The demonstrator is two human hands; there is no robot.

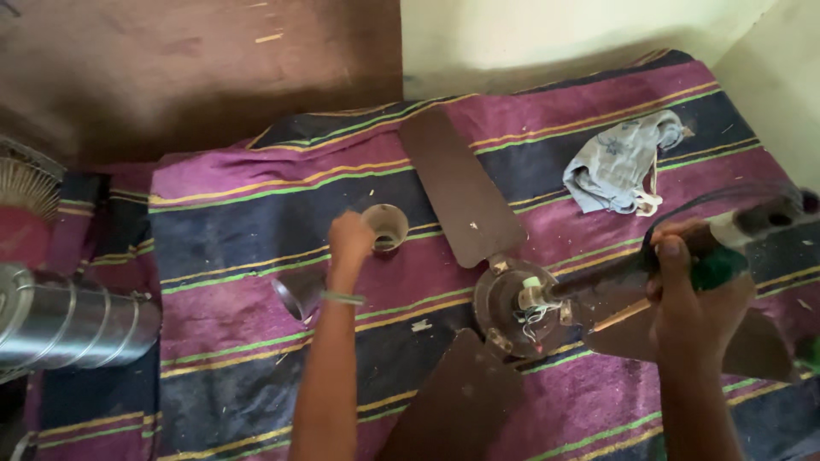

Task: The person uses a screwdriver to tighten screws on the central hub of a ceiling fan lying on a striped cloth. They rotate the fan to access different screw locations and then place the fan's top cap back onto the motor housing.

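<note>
A brown ceiling fan lies on a striped purple and dark blue cloth (239,222), its round motor hub (512,303) facing up with loose wires. One blade (461,183) points away from me, another blade (457,401) points toward me. My right hand (692,290) is closed around the fan's dark down rod (598,277), holding it above the cloth. My left hand (350,239), a green band on its wrist, reaches out and touches a small beige cup-shaped canopy cover (386,226). A second, dark metal cover (299,294) lies just left of my left forearm.
A crumpled light blue cloth (619,166) lies at the back right. A ribbed silver metal container (68,320) lies on its side at the left edge, with a wire fan guard (21,179) behind it. A brown wooden board (196,68) and pale wall stand behind.
</note>
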